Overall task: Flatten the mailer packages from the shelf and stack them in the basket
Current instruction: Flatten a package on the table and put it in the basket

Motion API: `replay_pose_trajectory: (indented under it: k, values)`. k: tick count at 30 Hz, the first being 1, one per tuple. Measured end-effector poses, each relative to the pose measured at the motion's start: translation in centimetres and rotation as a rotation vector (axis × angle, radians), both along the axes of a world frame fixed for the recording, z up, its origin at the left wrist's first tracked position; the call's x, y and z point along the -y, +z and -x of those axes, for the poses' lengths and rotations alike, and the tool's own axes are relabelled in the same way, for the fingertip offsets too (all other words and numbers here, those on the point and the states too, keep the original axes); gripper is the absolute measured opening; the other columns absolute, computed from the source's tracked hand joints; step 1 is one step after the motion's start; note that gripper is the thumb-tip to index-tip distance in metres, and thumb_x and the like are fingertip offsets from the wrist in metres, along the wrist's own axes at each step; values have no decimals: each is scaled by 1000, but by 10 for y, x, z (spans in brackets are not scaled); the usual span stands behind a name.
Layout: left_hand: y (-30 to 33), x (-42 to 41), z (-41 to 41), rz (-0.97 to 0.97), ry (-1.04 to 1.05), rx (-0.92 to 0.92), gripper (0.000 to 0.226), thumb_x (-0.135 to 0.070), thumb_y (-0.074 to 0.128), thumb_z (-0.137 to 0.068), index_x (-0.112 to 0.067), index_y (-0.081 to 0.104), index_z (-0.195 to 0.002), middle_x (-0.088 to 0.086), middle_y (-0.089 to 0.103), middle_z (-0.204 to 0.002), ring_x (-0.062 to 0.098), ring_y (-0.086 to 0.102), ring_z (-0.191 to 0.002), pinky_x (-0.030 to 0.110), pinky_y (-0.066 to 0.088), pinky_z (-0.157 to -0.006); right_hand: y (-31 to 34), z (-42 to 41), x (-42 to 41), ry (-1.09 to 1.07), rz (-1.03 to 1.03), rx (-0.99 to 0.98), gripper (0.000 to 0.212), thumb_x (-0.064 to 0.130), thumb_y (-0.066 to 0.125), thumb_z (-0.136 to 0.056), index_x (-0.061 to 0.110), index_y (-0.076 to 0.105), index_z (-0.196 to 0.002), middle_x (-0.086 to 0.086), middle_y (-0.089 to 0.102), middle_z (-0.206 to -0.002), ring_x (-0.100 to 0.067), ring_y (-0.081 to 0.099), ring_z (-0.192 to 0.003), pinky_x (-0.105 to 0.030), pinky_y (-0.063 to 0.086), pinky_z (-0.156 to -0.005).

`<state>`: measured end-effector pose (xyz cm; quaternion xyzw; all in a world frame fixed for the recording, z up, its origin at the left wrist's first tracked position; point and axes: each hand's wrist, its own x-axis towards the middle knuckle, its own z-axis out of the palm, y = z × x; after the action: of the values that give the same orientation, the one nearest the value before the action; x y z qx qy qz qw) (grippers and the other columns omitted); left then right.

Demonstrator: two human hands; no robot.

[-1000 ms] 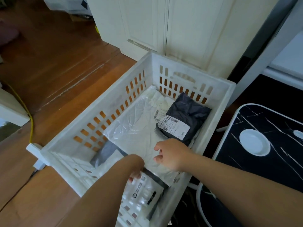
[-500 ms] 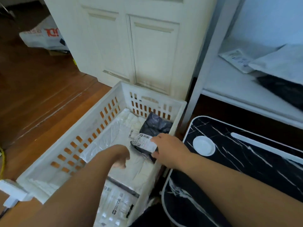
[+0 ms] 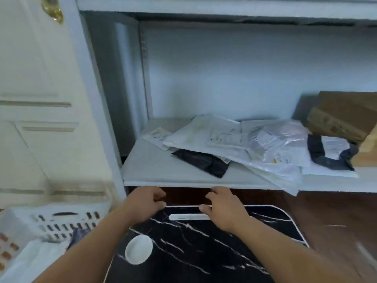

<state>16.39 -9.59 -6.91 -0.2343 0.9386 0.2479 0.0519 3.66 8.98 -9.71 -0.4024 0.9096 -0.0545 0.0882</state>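
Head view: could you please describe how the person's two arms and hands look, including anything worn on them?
The left hand and the right hand are bare, with no gloves. No rings, watch or bracelet show on the parts in view. Both forearms are uncovered right down to the bottom edge of the picture, so no sleeve shows. The picture is slightly blurred, so finer marks cannot be made out.

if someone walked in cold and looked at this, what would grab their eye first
Probably the messy heap of mailer packages on the white shelf, white, clear and black ones overlapping, one corner hanging over the front edge. Next, the two bare hands, left hand and right hand, loosely curled and holding nothing just below that edge, above a black marble-patterned tray table. The white basket sits blurred at lower left.
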Motion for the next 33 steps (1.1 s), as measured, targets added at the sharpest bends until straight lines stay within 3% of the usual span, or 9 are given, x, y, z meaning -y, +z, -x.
replay_pose_trajectory:
  k: [8, 13, 15, 19, 22, 24, 27, 30, 33]
  values:
    - [-16, -45, 116, -371, 130, -180, 28, -25, 65, -89, -19, 64, -116, 2, 62, -119, 18, 60, -107, 38, 48, -99, 7, 117, -85, -192, -87, -305, 50, 50, 38, -99, 26, 42, -142, -8, -1, -161, -31, -6, -148, -48, 5, -117]
    - [-19, -50, 162, -459, 294, -329, 27, -20, 62, -91, -17, 60, -118, 0, 65, -104, 17, 65, -94, 34, 52, -91, -1, 169, -66, -156, 27, -472, 36, 38, 90, -56, 21, 77, -85, -19, 65, -119, -42, 59, -113, -55, 49, -86]
    - [-22, -50, 177, -411, 307, -340, 25, -21, 61, -91, -17, 62, -116, -1, 66, -106, 16, 64, -96, 36, 50, -95, -4, 188, -52, -127, 63, -503, 31, 30, 92, -52, 19, 76, -76, -19, 66, -116, -41, 61, -112, -55, 49, -86]
    - [-30, -53, 191, -386, 322, -365, 21, -22, 60, -92, -20, 65, -112, -4, 66, -105, 14, 63, -98, 37, 50, -96, -2, 208, -21, -21, -51, -494, 30, 17, 48, -93, 14, 63, -120, -12, 8, -161, -33, -2, -148, -53, 1, -117]
    - [-39, -52, 197, -407, 320, -389, 15, -20, 59, -92, -20, 65, -106, -3, 67, -100, 14, 65, -93, 37, 52, -93, 3, 217, -9, 3, -152, -507, 45, 14, 39, -97, 12, 41, -141, -4, 1, -161, -28, -14, -147, -51, -11, -115]
    - [-40, -53, 198, -516, 380, -438, 14, -18, 60, -93, -14, 66, -105, 1, 69, -95, 14, 68, -86, 34, 55, -85, -2, 212, -2, 8, -71, -509, 51, 9, 34, -93, 6, 39, -143, -6, 20, -158, -28, 2, -148, -51, -5, -116]
    - [-35, -57, 202, -950, 568, -545, 26, -29, 64, -90, -8, 61, -106, 10, 67, -99, 23, 69, -90, 35, 56, -81, -9, 188, -3, 132, 226, -579, 53, 12, 31, -77, 4, 69, -112, -8, 61, -126, -29, 51, -127, -48, 21, -107]
    - [-31, -61, 208, -1278, 724, -607, 39, -36, 69, -83, -8, 61, -110, 16, 70, -102, 29, 69, -91, 39, 57, -75, -21, 150, -14, 417, 264, -548, 52, 21, 39, -72, 12, 68, -114, -1, 58, -125, -21, 54, -119, -38, 29, -101]
    - [-35, -70, 211, -1321, 836, -699, 39, -11, 70, -84, 0, 58, -120, 19, 67, -112, 28, 66, -81, 33, 58, -48, -25, 139, -27, 589, 407, -414, 38, 22, 44, -78, 18, 70, -106, 0, 63, -115, -20, 57, -111, -35, 44, -90]
